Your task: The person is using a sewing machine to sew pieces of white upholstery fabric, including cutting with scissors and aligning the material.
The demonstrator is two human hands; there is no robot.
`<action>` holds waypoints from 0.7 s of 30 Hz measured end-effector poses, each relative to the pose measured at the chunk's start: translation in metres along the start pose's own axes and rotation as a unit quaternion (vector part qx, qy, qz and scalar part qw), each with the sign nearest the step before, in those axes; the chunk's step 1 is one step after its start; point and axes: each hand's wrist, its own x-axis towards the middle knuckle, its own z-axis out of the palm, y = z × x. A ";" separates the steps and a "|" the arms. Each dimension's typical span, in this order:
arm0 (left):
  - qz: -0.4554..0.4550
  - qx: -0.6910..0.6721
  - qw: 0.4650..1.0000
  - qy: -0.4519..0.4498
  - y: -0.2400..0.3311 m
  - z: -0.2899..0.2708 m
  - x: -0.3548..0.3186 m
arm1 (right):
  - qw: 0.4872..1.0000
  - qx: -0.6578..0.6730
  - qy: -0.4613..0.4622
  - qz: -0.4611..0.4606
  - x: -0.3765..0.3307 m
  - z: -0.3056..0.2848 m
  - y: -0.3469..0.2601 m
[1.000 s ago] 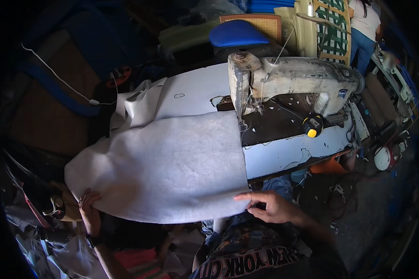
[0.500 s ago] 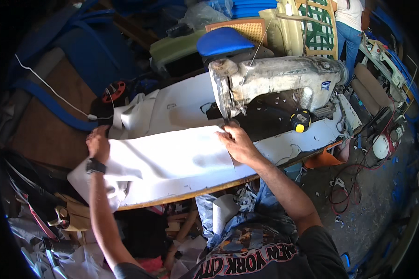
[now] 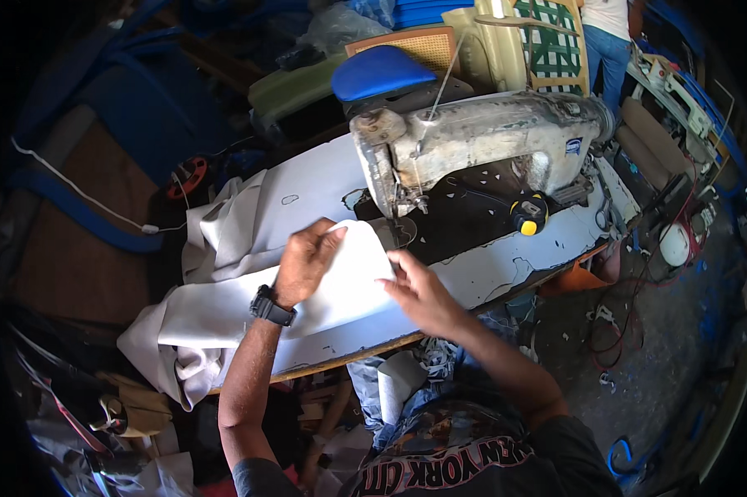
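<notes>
Both my hands hold the right end of a long white piece of sheet material [image 3: 338, 286], just in front of the sewing machine [image 3: 481, 137]. My left hand [image 3: 306, 258], with a black watch at the wrist, pinches the upper edge of this end. At its right edge, my right hand [image 3: 415, 290] grips the sheet between thumb and fingers. The end is lifted and curved, while the rest drapes left in loose folds over the table's front edge. The machine's needle area stands just beyond the sheet, apart from it.
A yellow and black tape measure [image 3: 528, 214] lies by the machine arm, and scissors [image 3: 604, 217] rest at the table's right end. Behind stands a blue seat pad [image 3: 382, 70]. Red cables [image 3: 618, 327] cross the floor at right. Another person [image 3: 609, 50] stands at the far right.
My left hand has moved right from the sheet's far left to its right end. The sheet's right end has come away from the needle area and is now raised and curved.
</notes>
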 end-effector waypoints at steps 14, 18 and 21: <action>0.057 0.086 0.993 -0.053 -0.037 0.046 -0.024 | 0.934 -0.329 0.034 -0.136 -0.093 -0.002 -0.016; -0.008 0.034 0.993 -0.115 -0.020 0.035 -0.024 | 0.948 -0.287 0.020 -0.140 -0.110 -0.006 -0.018; 0.047 0.050 0.985 -0.156 -0.013 0.035 -0.015 | 0.958 -0.248 0.019 -0.142 -0.115 -0.003 -0.010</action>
